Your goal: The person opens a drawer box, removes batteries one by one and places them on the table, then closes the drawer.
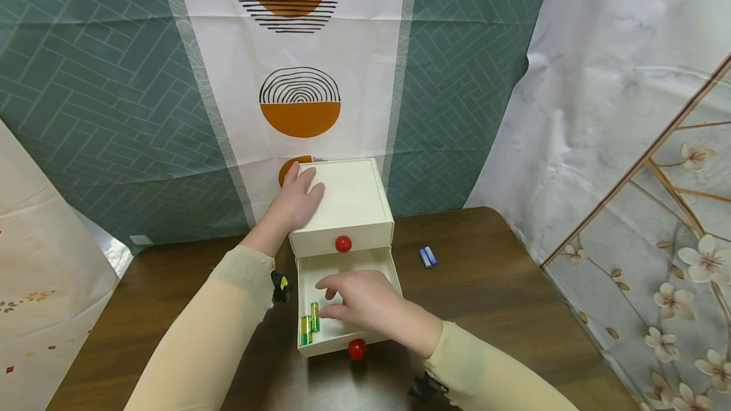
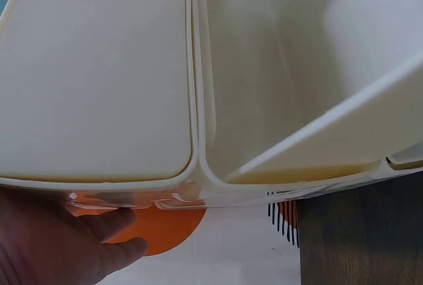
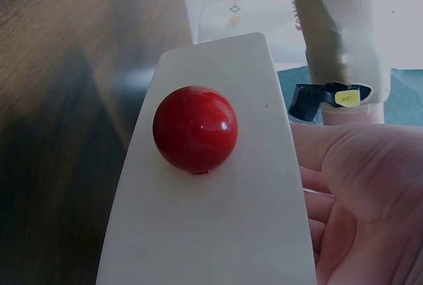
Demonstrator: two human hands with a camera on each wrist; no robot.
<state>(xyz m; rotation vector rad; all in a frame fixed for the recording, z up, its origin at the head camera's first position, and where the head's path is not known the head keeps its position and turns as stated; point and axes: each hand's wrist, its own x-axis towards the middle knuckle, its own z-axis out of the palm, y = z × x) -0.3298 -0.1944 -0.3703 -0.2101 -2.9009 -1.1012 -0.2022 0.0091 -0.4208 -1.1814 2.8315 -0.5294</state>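
A small white two-drawer cabinet (image 1: 351, 195) stands at the back of the table, its upper drawer closed and its lower drawer (image 1: 327, 349) pulled out. My left hand (image 1: 296, 200) rests at the cabinet's top left edge, fingers spread. Over the open drawer hovers my right hand (image 1: 368, 302), fingers loosely bent, thumb and forefinger apart with nothing between them. Several green batteries (image 1: 315, 316) lie in the drawer's front left corner, just left of that thumb. In the right wrist view the drawer's red knob (image 3: 195, 129) shows, with the right palm beside the drawer front.
Two blue batteries (image 1: 425, 258) lie on the dark wooden table (image 1: 474, 309), right of the cabinet. Another red knob (image 1: 343, 244) sticks out from the upper drawer. Patterned cloth (image 1: 457, 81) hangs behind the table, and a floral curtain (image 1: 657, 271) borders its right side.
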